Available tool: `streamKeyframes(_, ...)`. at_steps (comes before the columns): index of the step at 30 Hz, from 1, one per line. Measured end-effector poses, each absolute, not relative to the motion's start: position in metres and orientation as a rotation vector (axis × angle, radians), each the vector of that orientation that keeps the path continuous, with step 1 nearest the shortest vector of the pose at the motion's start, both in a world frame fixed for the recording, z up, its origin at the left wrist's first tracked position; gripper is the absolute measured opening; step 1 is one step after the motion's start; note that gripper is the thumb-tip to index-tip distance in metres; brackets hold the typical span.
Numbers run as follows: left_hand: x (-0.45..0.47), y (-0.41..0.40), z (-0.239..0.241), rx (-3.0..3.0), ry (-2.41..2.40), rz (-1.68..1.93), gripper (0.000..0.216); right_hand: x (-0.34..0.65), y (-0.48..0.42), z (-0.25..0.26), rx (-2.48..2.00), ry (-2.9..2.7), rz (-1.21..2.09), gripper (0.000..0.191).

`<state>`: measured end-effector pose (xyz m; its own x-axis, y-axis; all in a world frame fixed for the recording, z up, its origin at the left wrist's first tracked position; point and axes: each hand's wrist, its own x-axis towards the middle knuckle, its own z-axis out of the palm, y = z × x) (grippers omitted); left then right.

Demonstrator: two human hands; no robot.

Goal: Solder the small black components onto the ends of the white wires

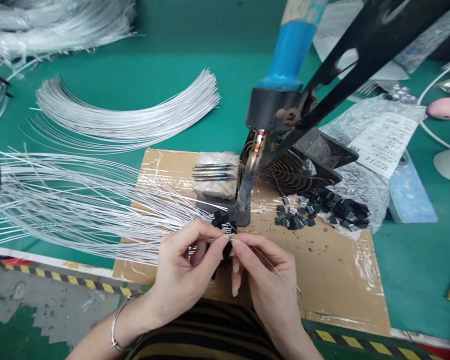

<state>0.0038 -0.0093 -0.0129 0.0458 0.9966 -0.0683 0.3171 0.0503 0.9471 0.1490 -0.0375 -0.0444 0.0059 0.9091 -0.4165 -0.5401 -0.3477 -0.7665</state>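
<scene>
Both my hands meet over a taped cardboard sheet [333,265] at the front of the green table. My left hand [183,270] is closed, pinching a small black component [222,220] with wire leads between thumb and fingers. My right hand [266,280] is closed in a pinch on a thin white wire [281,274] that runs back over its fingers. The pinches touch just below the tip of a soldering iron [247,185], which hangs tilted in a black stand, with a blue handle [290,50] above.
Fanned white wires [78,205] lie left of the cardboard, more bundles [127,117] behind. Loose black components [322,207] spill from a plastic bag [375,140] at right. A small block [215,175] holds metal tips beside a black fan grille [288,172].
</scene>
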Motion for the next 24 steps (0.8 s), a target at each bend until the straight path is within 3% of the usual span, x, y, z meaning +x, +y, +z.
streamKeyframes(24,0.0024,-0.0094,-0.0138,1.641,1.321,1.021,0.017,0.1534,-0.0391,-0.0445,-1.082,-0.496,1.629,0.006)
